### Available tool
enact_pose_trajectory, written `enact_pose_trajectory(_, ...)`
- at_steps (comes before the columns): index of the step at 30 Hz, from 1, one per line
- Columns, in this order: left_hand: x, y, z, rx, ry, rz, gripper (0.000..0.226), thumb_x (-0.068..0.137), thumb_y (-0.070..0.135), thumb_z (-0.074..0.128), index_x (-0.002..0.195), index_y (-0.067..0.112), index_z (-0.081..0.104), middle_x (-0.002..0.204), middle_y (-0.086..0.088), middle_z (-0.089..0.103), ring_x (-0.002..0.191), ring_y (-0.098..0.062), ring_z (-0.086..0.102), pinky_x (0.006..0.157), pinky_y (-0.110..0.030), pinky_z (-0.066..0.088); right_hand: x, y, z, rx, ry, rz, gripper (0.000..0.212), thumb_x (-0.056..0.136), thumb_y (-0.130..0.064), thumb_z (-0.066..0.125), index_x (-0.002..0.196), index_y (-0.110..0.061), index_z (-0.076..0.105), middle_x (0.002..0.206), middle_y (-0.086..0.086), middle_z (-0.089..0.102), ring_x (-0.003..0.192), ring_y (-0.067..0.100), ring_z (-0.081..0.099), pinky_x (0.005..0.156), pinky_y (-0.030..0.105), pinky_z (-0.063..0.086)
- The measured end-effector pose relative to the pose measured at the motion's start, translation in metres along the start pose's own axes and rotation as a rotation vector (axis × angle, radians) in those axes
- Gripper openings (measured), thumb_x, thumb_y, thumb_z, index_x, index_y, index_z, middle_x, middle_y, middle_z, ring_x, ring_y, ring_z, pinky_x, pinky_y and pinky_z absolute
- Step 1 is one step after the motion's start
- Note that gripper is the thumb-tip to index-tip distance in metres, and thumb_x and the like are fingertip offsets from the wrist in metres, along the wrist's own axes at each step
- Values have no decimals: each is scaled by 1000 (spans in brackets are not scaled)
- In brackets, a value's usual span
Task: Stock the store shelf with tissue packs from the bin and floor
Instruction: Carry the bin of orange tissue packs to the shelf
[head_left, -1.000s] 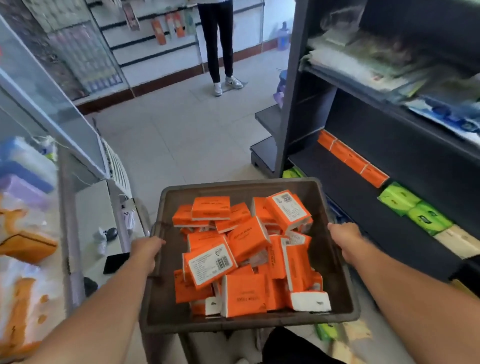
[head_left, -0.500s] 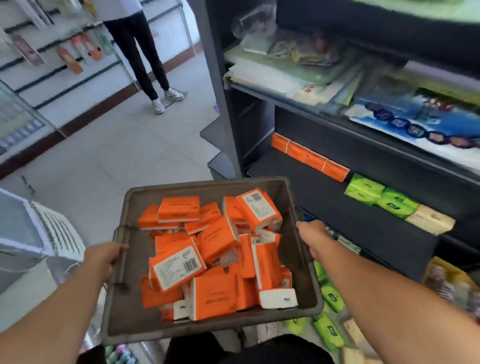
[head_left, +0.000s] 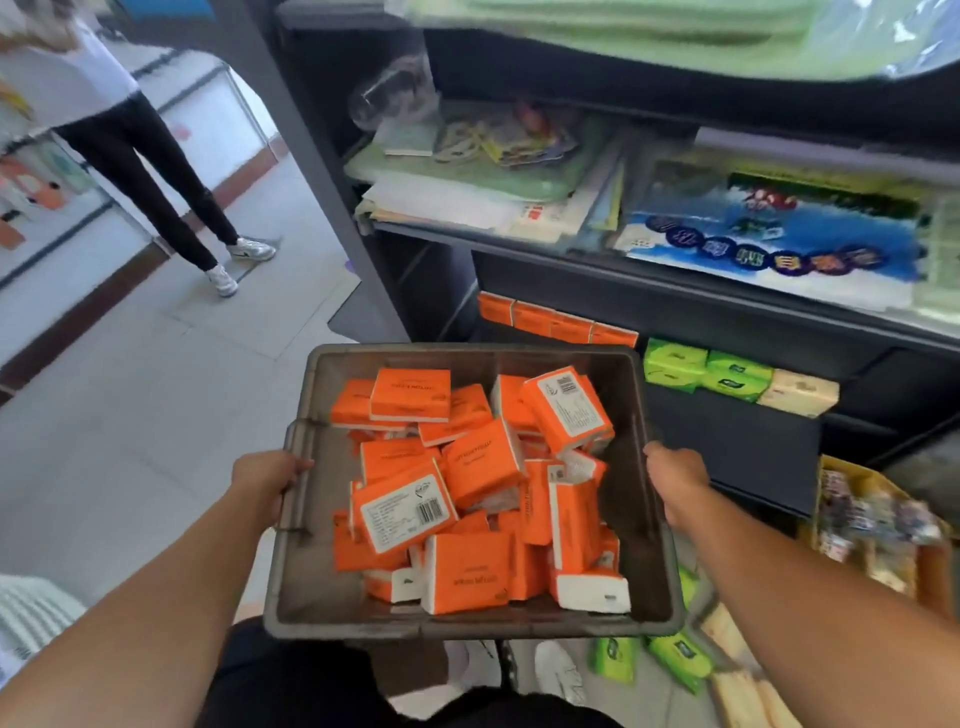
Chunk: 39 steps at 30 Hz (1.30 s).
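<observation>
Both hands hold the bin (head_left: 311, 587) out in front at about waist height, level, close to the dark shelf (head_left: 727, 447). The left hand (head_left: 270, 475) grips the wire handle on the bin's left rim, with its fingers (head_left: 298, 464) curled round the handle. The right hand (head_left: 675, 475) clasps the right rim. Its fingers are mostly hidden behind the back of the hand, but the hand is closed on the rim.

The orange packs (head_left: 483, 462) lie in a loose heap inside the bin. Some are flat and some on edge, and two show white barcode labels. The bin's near left corner is bare.

Just past the far rim, an orange row (head_left: 550, 322) of the same packs sits along the back of the shelf. To its right are green packs (head_left: 706, 369), then a beige pack (head_left: 797, 392) touching them at the shelf's front edge.

More packs lie on the floor (head_left: 130, 415) below the bin's right side. These floor packs (head_left: 675, 657) are green ones, with beige ones beside them.

The shelf above carries flat goods in plastic wrap, blurred. At the upper left a person (head_left: 145, 156) in dark trousers and white shoes stands well apart on the tiles.
</observation>
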<state>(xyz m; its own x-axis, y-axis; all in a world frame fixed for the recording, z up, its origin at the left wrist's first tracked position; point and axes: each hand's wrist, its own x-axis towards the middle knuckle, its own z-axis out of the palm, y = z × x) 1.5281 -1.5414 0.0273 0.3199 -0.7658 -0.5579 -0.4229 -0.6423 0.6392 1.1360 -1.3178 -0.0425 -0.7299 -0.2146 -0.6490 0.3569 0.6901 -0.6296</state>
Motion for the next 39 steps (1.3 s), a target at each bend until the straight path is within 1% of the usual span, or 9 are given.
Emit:
enact_pose_trajectory(3,25,4,10,43,-47,22,14,81,-4,70,92,-3,62,92,-17,60,79,-30,56,77,-39,48,-9,-5,6,-18,66,3,53,98,-37,55,125,8,57,125,26,62,113,43,59,88,41,48)
enact_pose_trajectory(9,102,33,41,99,-193,77,15,80,1,70,76,1,56,90,-17,58,81,-31,56,79,-44,50,-18,12,44,-9,207,48,51,98,-36,55,125,7,58,128,26,60,118,42,57,92,40,45)
enact_pose_trajectory(14,185,56,93,172,-430,127,19,76,8,71,71,6,53,76,-16,53,64,-27,50,74,-38,51,-22,57,96,99,316,228,41,93,-30,61,114,5,62,112,21,65,105,41,62,84,42,51)
enact_pose_trajectory(17,231,41,111,227,-523,99,22,68,13,71,67,11,50,70,-12,49,57,-22,46,61,-32,51,-19,81,123,92,371,287,35,88,-36,64,102,-3,66,105,22,68,91,37,64,74,41,52)
enact_pose_trajectory(21,277,14,135,275,-511,81,14,71,19,67,70,14,55,75,-10,56,74,-27,54,77,-41,50,-15,101,148,120,364,334,28,93,-27,63,100,0,65,89,18,64,81,33,59,70,38,46)
enact_pose_trajectory(25,292,-14,161,267,-444,93,22,81,9,65,64,15,51,65,-7,47,61,-22,44,66,-35,40,17,130,169,175,350,374,28,91,-27,65,100,0,65,88,17,63,77,30,58,71,39,46)
enact_pose_trajectory(30,323,-49,197,315,-364,94,28,84,5,65,62,12,49,64,-9,43,55,-18,38,55,-30,34,63,170,202,184,291,428,16,90,-20,64,86,-4,63,79,14,60,64,25,53,59,29,41)
enact_pose_trajectory(35,351,-88,220,344,-302,71,25,82,2,67,65,13,52,65,-8,44,54,-17,38,49,-27,37,113,223,233,177,235,482,45,77,-33,68,106,2,66,102,22,68,92,36,65,76,40,48)
enact_pose_trajectory(39,367,-116,239,354,-279,71,23,83,1,66,67,11,53,53,-6,52,50,-15,43,31,-12,35,139,240,246,192,184,489,21,88,-27,64,96,-8,64,95,12,61,78,26,56,75,35,46)
